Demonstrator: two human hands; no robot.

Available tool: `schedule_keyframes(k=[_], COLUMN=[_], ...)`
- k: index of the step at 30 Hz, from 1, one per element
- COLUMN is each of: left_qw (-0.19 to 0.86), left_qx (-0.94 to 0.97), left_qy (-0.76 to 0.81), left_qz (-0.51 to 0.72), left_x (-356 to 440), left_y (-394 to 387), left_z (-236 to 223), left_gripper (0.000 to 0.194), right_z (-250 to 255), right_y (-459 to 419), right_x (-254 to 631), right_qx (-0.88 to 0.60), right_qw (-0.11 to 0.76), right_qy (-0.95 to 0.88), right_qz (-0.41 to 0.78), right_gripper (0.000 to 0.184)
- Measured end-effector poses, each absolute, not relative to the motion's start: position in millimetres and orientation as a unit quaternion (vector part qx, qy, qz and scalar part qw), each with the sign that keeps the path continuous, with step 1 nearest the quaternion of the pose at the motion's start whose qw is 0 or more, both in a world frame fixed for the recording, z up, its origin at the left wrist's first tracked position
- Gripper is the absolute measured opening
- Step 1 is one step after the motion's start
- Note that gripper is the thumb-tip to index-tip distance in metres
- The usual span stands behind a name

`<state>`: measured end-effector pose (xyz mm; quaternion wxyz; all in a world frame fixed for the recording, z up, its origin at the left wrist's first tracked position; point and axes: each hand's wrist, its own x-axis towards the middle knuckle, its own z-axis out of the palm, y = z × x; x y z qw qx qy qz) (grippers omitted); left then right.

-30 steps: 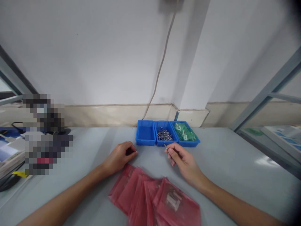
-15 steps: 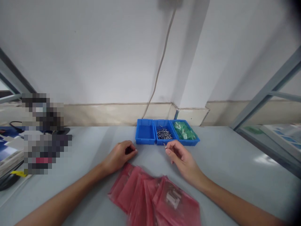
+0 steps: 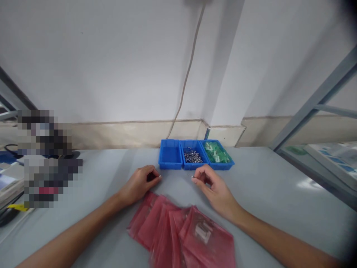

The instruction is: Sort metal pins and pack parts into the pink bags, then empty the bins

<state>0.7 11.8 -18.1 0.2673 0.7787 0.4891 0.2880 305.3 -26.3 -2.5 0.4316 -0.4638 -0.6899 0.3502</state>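
Note:
Above the table, my right hand (image 3: 213, 188) pinches a small metal pin (image 3: 190, 176) between thumb and fingertips, its thin end pointing left. Pinched together too, my left hand (image 3: 141, 185) rests on the table with a tiny shiny piece (image 3: 160, 176) at its fingertips, too small to name. Beyond my right hand, a blue bin (image 3: 191, 166) holds many similar metal pins (image 3: 193, 156). Just below the hands lies a fanned stack of red plastic bags (image 3: 164, 230). The top bag shows pale pieces (image 3: 203, 231) inside.
A bare blue bin (image 3: 170, 154) stands left of the pins, and another blue bin (image 3: 227, 166) with green packets (image 3: 216, 152) stands right. A wall (image 3: 125, 74) backs the table. Metal frame bars (image 3: 315, 106) rise at the sides. A blurred-out person (image 3: 47, 160) is at the left.
My right hand has moved slightly left and turned the pin from tilted to nearly level. My left hand stays pinched in place. The whole view has shifted a little.

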Motion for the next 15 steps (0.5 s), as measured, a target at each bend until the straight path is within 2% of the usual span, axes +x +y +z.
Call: schedule_keyframes(k=[9,15], left_qw=[0.266,0.265], left_qx=[0.780,0.779], left_qy=[0.491,0.490], left_qz=[0.283,0.286], left_x=[0.7,0.9], left_y=[11.0,11.5], left_z=[-17.3,-18.1], left_gripper=[0.018,0.017], right_z=[-6.5,-3.5], right_y=[-20.2,-18.8], right_x=[307.2,306.1], right_qx=[-0.440,-0.389], right_qw=[0.447,0.426], right_qy=[-0.644,-0.566], right_qz=[0.438,0.589], right_gripper=[0.036,0.037])
